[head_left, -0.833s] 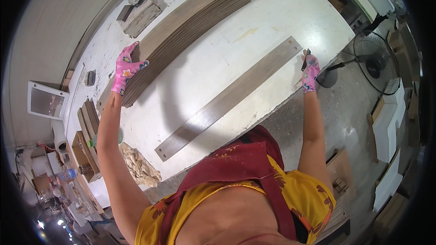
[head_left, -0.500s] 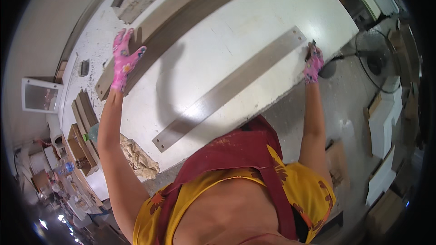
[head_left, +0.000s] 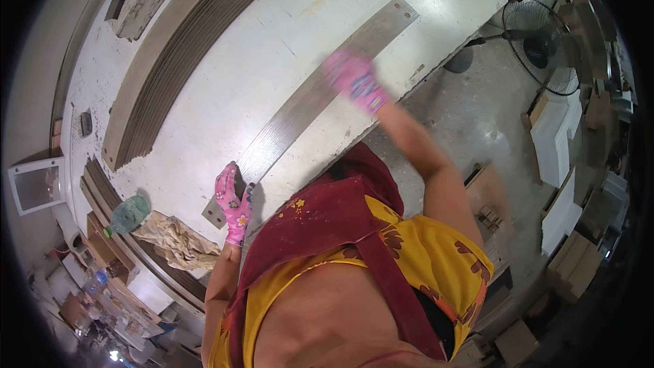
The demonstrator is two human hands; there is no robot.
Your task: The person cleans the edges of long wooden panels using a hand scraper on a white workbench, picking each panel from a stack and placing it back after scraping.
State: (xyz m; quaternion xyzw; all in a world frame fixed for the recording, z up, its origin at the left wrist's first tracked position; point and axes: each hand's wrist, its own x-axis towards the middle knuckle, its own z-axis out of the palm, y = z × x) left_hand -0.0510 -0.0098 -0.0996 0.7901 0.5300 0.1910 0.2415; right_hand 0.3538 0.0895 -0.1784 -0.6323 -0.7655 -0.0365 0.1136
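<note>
A long grey-brown wood slat (head_left: 286, 119) with paired holes at its ends lies slantwise on the white worktable (head_left: 286, 34). My left hand (head_left: 234, 208), in a pink flowered glove, is at its near-left end, thumb and fingers apart across the slat. Over the middle of the slat is my right hand (head_left: 354, 78), gloved alike and smeared by motion; its fingers and anything under them cannot be made out. Beyond the slat, a stack of similar slats (head_left: 184, 41) stands along the far-left side of the table.
Crumpled brown paper (head_left: 178, 240) and a greenish plastic bottle (head_left: 129, 215) lie at the table's left end, beside more slats (head_left: 102, 194). A worn block (head_left: 142, 3) and a small grey block (head_left: 84, 123) sit farther back. A fan (head_left: 538, 48) stands on the floor to the right.
My right hand has swung left from the table's right edge onto the slat. My left hand has come back from the stack to the slat's near end. The whole view has shifted.
</note>
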